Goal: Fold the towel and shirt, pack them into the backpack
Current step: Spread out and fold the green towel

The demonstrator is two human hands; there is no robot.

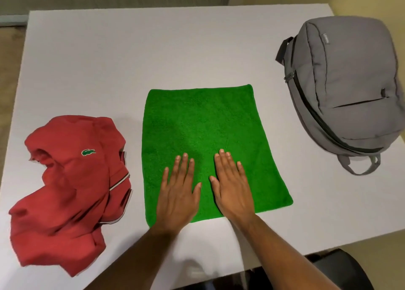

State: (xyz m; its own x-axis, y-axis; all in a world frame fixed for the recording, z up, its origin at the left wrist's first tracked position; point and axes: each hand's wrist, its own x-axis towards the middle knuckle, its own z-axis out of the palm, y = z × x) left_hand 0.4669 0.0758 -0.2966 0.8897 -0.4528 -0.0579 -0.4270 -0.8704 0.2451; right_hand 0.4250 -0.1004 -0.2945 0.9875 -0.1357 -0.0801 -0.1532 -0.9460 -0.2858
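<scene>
1. Left hand (178,193) & right hand (232,186): flat, fingers straight, pressing towel (203,125) on bench (153,48), gripping nothing.
2. Shirt (72,188) crumpled left of left hand; backpack (344,88) far right, looks zipped.
3. Risk: smoothing w/ flat palms may drag towel, skewing the fold.

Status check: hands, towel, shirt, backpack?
Left hand, right hand flat on green towel. Red shirt crumpled, left. Backpack zipped, right.
</scene>
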